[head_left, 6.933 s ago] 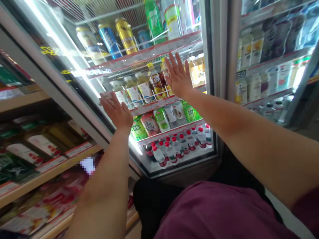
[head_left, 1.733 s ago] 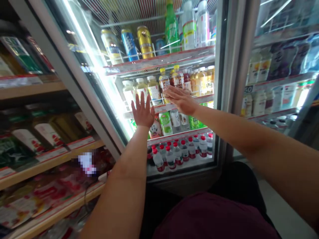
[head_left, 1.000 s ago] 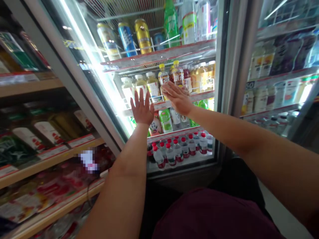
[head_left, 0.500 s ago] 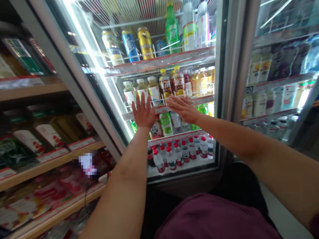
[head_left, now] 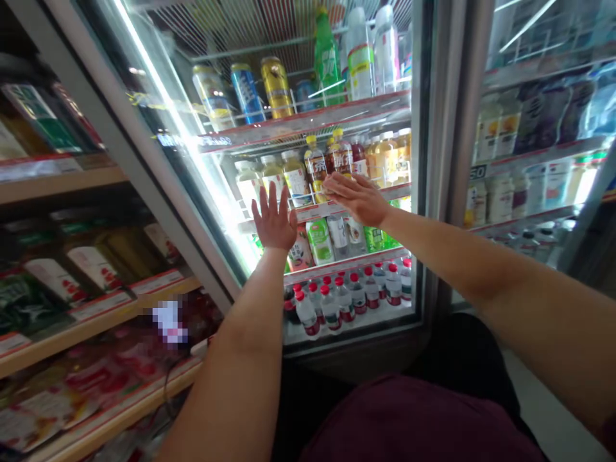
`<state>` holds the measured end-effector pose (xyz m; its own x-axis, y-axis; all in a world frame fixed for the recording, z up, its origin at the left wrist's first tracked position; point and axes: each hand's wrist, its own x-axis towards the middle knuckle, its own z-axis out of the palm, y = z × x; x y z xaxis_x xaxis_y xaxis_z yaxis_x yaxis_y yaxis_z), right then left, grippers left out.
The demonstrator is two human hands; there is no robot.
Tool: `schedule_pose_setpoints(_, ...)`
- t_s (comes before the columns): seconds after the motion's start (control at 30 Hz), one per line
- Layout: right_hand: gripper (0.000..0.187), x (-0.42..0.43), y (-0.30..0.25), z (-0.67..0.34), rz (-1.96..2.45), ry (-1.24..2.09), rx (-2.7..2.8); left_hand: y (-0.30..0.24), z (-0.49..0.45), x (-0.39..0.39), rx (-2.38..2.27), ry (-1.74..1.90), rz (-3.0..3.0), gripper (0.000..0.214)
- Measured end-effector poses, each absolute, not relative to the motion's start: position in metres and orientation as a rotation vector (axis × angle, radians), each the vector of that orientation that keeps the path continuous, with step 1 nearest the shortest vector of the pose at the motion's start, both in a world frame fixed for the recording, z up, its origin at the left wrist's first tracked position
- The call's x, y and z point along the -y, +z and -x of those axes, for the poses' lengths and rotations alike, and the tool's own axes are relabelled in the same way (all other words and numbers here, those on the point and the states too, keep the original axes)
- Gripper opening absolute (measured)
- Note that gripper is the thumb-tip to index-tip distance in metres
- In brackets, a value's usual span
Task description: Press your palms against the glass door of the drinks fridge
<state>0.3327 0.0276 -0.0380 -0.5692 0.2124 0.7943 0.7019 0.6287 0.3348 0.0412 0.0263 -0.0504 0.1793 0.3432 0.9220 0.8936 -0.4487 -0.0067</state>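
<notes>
Both my hands are raised flat against the glass door (head_left: 192,160) of a lit drinks fridge. My left hand (head_left: 273,218) has its fingers spread and pointing up, in front of the pale tea bottles (head_left: 272,176). My right hand (head_left: 356,197) lies open with fingers pointing left, just below the brown tea bottles (head_left: 339,157). Neither hand holds anything. Behind the glass, cans (head_left: 245,90) stand on the top shelf, green-labelled bottles (head_left: 320,240) sit lower, and red-capped water bottles (head_left: 356,292) fill the bottom shelf.
A second fridge door (head_left: 534,128) with white and purple bottles stands to the right. Wooden shelves (head_left: 91,308) with packaged goods run along the left. My maroon shirt (head_left: 409,423) fills the bottom of the view.
My hands have drawn together on the glass since the oldest frame. Over the last second both have shifted only slightly, the right hand a little up and right.
</notes>
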Motion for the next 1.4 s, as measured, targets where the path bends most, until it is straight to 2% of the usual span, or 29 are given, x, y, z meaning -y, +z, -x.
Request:
schedule_pose_setpoints(0.13,0.064,-0.029,-0.025,-0.335,0.849,-0.749,1.875,-0.052,-0.041,-0.025,1.162,-1.244,1.903,0.066)
schedule_pose_setpoints(0.3,0.063,-0.022,-0.046,-0.339,0.775,-0.760,1.965,-0.047,-0.040,-0.020,1.139,-1.311,1.890,0.063)
schedule_pose_setpoints(0.5,0.054,-0.021,-0.027,-0.347,0.681,-0.853,2.098,-0.001,-0.059,-0.030,1.120,-1.535,1.672,0.067)
schedule_pose_setpoints(0.63,0.055,-0.026,-0.005,-0.338,0.756,-0.840,1.942,0.019,-0.071,-0.044,1.154,-1.604,1.598,0.074)
schedule_pose_setpoints(0.73,0.058,-0.028,-0.005,-0.328,0.788,-0.809,1.824,0.017,-0.069,-0.048,1.132,-1.540,1.605,0.076)
schedule_pose_setpoints(0.9,0.060,-0.030,0.002,-0.327,0.706,-0.872,2.054,0.010,-0.063,-0.047,1.114,-1.481,1.614,0.074)
schedule_pose_setpoints(1.1,0.064,-0.035,0.014,-0.328,0.803,-0.798,1.785,0.011,-0.064,-0.046,1.124,-1.479,1.630,0.072)
schedule_pose_setpoints(1.27,0.062,-0.030,0.009,-0.322,0.675,-0.829,2.148,0.011,-0.062,-0.045,1.122,-1.463,1.654,0.071)
schedule_pose_setpoints(1.4,0.060,-0.033,0.022,-0.321,0.763,-0.805,1.953,0.011,-0.063,-0.044,1.141,-1.476,1.642,0.078)
